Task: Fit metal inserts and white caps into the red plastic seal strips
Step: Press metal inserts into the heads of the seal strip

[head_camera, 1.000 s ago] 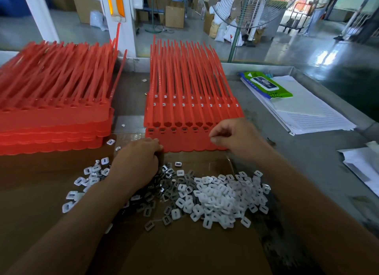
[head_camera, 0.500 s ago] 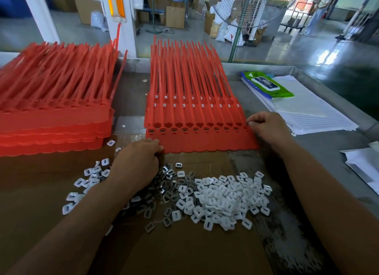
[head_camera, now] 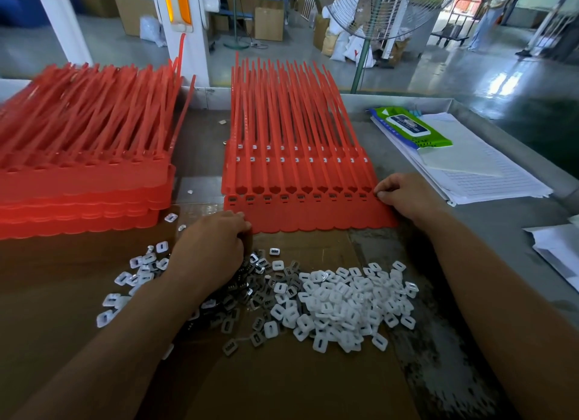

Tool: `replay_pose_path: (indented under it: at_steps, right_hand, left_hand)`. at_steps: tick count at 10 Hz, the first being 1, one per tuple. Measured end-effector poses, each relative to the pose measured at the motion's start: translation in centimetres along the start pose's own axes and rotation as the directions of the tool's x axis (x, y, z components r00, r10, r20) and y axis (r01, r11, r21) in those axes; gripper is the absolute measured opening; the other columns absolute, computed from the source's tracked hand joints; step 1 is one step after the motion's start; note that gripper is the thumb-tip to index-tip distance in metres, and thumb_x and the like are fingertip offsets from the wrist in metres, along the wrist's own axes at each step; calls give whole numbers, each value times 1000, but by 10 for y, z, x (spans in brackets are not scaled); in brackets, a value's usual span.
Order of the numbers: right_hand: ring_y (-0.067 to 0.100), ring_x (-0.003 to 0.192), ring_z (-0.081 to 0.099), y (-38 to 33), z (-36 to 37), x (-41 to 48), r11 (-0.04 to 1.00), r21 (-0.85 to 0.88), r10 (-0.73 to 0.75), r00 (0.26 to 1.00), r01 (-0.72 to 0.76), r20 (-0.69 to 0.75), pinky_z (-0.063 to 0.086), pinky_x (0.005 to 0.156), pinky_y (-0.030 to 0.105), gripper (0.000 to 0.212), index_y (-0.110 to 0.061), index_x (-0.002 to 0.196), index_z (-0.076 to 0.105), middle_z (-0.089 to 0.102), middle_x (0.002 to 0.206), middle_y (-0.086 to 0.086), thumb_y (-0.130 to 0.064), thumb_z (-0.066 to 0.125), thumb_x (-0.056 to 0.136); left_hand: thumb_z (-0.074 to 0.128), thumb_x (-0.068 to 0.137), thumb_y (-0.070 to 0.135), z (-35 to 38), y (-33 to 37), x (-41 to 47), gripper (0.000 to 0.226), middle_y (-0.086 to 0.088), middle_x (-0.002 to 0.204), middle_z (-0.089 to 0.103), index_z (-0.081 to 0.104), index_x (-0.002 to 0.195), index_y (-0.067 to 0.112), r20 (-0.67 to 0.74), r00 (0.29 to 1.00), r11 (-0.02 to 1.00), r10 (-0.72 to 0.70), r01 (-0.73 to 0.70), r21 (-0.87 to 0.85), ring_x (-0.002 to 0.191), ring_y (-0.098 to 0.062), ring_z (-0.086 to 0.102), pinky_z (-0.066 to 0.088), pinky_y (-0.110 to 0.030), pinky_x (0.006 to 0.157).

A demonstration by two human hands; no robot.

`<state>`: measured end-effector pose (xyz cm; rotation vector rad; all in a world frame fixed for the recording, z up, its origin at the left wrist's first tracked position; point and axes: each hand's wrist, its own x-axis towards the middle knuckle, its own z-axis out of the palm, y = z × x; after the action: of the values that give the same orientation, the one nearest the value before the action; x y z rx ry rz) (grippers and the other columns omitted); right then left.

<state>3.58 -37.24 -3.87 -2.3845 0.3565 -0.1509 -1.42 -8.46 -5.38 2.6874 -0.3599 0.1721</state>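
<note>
From my remote seat, going left to right: a spare stack (head_camera: 84, 181) of red strips sits at ten o'clock, untouched. My left hand (head_camera: 213, 247) lies knuckles-up at seven o'clock on the edge of the grey inserts (head_camera: 250, 294), its fingertips against the near edge of the working strips (head_camera: 300, 194). The fingers are curled under, and I cannot tell whether they hold an insert.

The working strips lie at twelve o'clock, tails pointing away. Along the front row of sockets I see grey inserts seated, with no white on top of them yet. The caps (head_camera: 354, 303) are heaped at five o'clock on the cardboard (head_camera: 282, 382), touching the insert pile.

The change is on the right. A second ago my right hand (head_camera: 404, 197) was at the middle of the strips' near edge; it has since slid out to two o'clock, and thumb and forefinger are now drawn narrow, pinching the strips' right end beside the last socket. I read that as the insert row being finished — the hand is squaring or steadying the sheet, and caps come next.

Beyond it, wipes (head_camera: 407, 126) lie on papers (head_camera: 488, 175).
</note>
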Motion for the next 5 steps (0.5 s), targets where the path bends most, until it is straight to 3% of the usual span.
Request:
replay_pose_path:
  at_steps: [1,3,4,5]
  right_hand:
    - [16,80,53,1,1,1,995,87,40,999,-38,-21,41,69,25,14,-13,78,64,57,75,1,1,61,81]
    - [8,59,51,-2,0,1,968,230,118,991,-101,-58,41,43,10,17,-7,81,66,58,66,0,8,62,73]
    - [8,60,52,-4,0,2,958,248,158,986,-143,-45,43,51,17,18,-7,84,66,59,69,2,6,63,73]
    - [6,62,52,-3,-1,1,962,235,149,988,-137,-34,42,54,15,17,-7,88,67,59,73,2,5,64,76]
  left_hand:
    - [45,81,2,0,0,0,41,1,133,50,59,118,15,0,1000,1000,-5,5,-5,124,-16,43,29,-28,104]
    - [44,82,2,0,0,0,41,2,134,49,58,119,15,6,1000,1000,-5,5,0,125,-16,42,28,-28,105]
    - [45,82,2,0,-1,0,42,2,135,48,58,119,16,4,1000,1000,-4,4,4,126,-15,41,27,-27,106]
    - [45,82,2,0,-1,1,42,2,135,48,58,119,16,6,1000,1000,-2,2,4,126,-15,41,27,-28,106]
